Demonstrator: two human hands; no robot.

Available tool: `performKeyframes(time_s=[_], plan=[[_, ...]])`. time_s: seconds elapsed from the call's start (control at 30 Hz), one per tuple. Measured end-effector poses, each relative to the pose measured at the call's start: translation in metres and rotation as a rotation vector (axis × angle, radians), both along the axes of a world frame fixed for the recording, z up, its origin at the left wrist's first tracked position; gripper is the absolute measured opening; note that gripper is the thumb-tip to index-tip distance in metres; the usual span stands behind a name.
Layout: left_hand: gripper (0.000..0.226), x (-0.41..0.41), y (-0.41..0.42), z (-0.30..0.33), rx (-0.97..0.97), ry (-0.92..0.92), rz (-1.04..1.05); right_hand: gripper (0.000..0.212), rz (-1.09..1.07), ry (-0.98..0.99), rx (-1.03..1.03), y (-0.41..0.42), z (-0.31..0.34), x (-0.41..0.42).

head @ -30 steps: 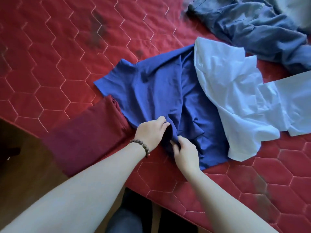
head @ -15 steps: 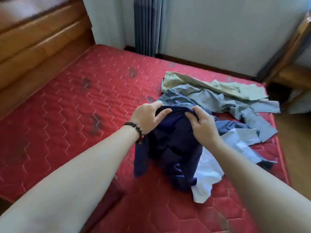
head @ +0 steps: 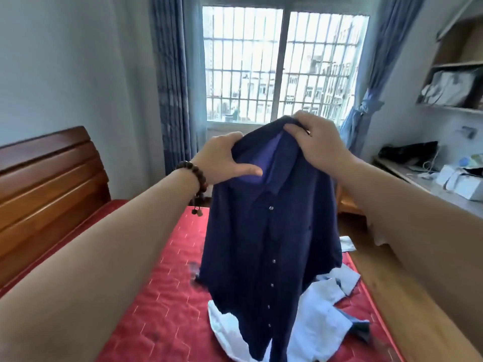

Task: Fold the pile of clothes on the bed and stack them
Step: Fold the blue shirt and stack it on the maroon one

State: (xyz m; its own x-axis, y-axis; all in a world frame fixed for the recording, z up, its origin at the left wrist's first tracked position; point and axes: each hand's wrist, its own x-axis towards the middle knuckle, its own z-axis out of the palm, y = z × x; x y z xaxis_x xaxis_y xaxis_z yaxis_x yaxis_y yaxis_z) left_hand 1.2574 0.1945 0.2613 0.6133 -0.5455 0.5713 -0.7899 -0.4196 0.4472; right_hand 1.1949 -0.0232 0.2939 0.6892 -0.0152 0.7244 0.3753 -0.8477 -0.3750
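Note:
I hold a dark navy button-up shirt [head: 269, 246] up in the air in front of me, its buttoned front facing me. My left hand [head: 222, 160], with a bead bracelet on the wrist, grips the collar's left side. My right hand [head: 317, 142] grips the collar's right side, a little higher. The shirt's hem hangs just above a crumpled pale blue garment [head: 316, 325] lying on the red quilted mattress [head: 162, 304]. The hanging shirt hides most of the clothes pile behind it.
A wooden headboard [head: 49, 178] runs along the bed's left side. Beyond the bed are a barred window [head: 285, 66] with blue curtains and a wooden chair. A desk [head: 428, 184] with boxes and shelves stands at the right.
Both hands lifted the navy shirt off the bed, from mattress level to chest height. My view swung up from the mattress to the window.

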Motion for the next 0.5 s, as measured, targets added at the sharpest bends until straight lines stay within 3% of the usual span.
performKeyframes(time_s=[0.1,0.23,0.3,0.4,0.5], plan=[[0.024,-0.003,-0.007,0.015,-0.009,0.144,-0.075,0.019,-0.028,-0.058,0.011,-0.013,0.017,-0.007],[0.052,-0.006,-0.013,0.012,-0.226,0.413,-0.05,0.024,-0.067,-0.035,0.046,-0.032,0.026,-0.009],[0.049,-0.005,-0.01,0.011,-0.231,0.459,-0.071,0.024,-0.087,-0.017,0.061,-0.04,0.029,-0.008],[0.025,0.004,-0.002,0.017,-0.191,0.552,-0.154,0.034,-0.096,0.024,0.061,-0.05,0.037,-0.009],[0.021,0.012,0.002,0.03,-0.214,0.524,-0.187,0.049,-0.07,0.102,0.04,-0.058,0.051,-0.017]])
